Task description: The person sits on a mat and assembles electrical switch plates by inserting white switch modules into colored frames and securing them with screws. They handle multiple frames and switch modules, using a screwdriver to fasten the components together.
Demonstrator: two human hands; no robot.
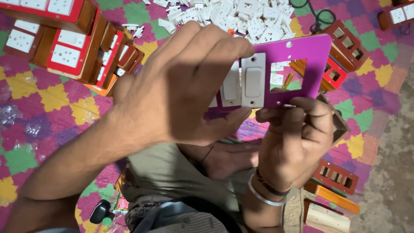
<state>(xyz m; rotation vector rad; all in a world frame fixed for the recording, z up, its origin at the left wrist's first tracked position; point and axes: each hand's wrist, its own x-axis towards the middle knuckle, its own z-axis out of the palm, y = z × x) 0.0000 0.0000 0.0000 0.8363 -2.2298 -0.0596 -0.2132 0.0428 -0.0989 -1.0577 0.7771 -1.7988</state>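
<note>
A purple switch plate (308, 51) is held up in front of me with white rocker switches (253, 80) fitted in its openings and one rectangular opening still showing through at the right. My left hand (181, 82) covers the plate's left part, thumb under its lower edge and fingers over the top. My right hand (295, 138), wearing bangles at the wrist, pinches the plate's bottom edge near the middle.
A heap of loose white switches and sockets (233, 17) lies at the top. Stacked wooden boards with red plates (69, 47) stand at upper left. More red plates (347, 43) and wooden boxes (334, 177) lie at right on a patterned mat (51, 112).
</note>
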